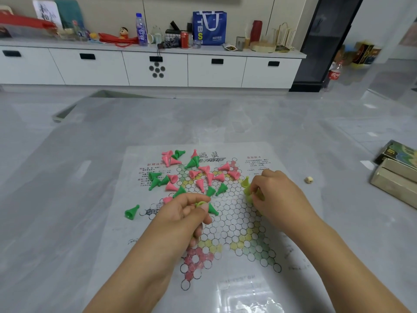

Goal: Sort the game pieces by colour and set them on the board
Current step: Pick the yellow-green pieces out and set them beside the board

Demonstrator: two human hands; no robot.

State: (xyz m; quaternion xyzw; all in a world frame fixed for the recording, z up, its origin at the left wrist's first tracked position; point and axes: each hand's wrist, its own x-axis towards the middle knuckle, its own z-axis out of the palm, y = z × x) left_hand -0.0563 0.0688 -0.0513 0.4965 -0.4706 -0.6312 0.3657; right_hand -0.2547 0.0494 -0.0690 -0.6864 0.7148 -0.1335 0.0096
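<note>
- The glossy white printed paper game board [225, 256] with its star of small circles lies flat on the grey marbled worktop [67, 222]; its nearest point is tinted red, with yellow and green patches just beyond.
- The left hand [187, 213] hovers over the board's left middle, fingers curled, pinching a yellow-green plastic cone piece [200, 204] at the fingertips.
- A green plastic cone piece [212, 209] lies on the board touching or just beside that hand; another green cone [131, 213] lies on its side off the board's left edge.
- The right hand [277, 195] rests at the board's right side, fingers curled around a cluster of yellow-green cone pieces [247, 190], one of which stands upright beside the knuckles.
- Beyond both hands, a mixed scatter of pink cone pieces [204, 175] and green cone pieces [158, 180] lies tipped over across the board's upper half.
- A small pale die [308, 180] sits on the worktop right of the board.
- Cardboard game boxes [397, 172] sit at the worktop's right edge.
- Far back, a white drawer cabinet [158, 68] carries a blue shopping bag [209, 28], a plastic bottle [141, 30] and a red can [184, 40].
</note>
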